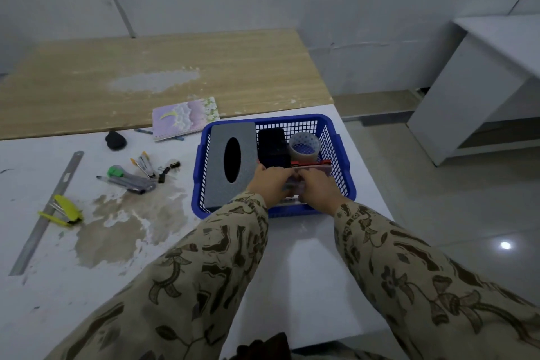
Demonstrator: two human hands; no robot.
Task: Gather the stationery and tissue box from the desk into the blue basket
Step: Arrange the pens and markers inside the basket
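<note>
The blue basket stands on the white desk, right of centre. Inside it lie a grey tissue box, a black rectangular object and a roll of clear tape. My left hand and my right hand are both inside the basket, closed together on a flat pale pink item with a red strip along its far edge. Left of the basket, on the desk, are pens and a green-topped tool, binder clips, a yellow stapler, a metal ruler and a lilac notebook.
A black round object lies near the notebook. The white desk has a stained patch on its left half and abuts a wooden tabletop behind. A white cabinet stands on the tiled floor to the right.
</note>
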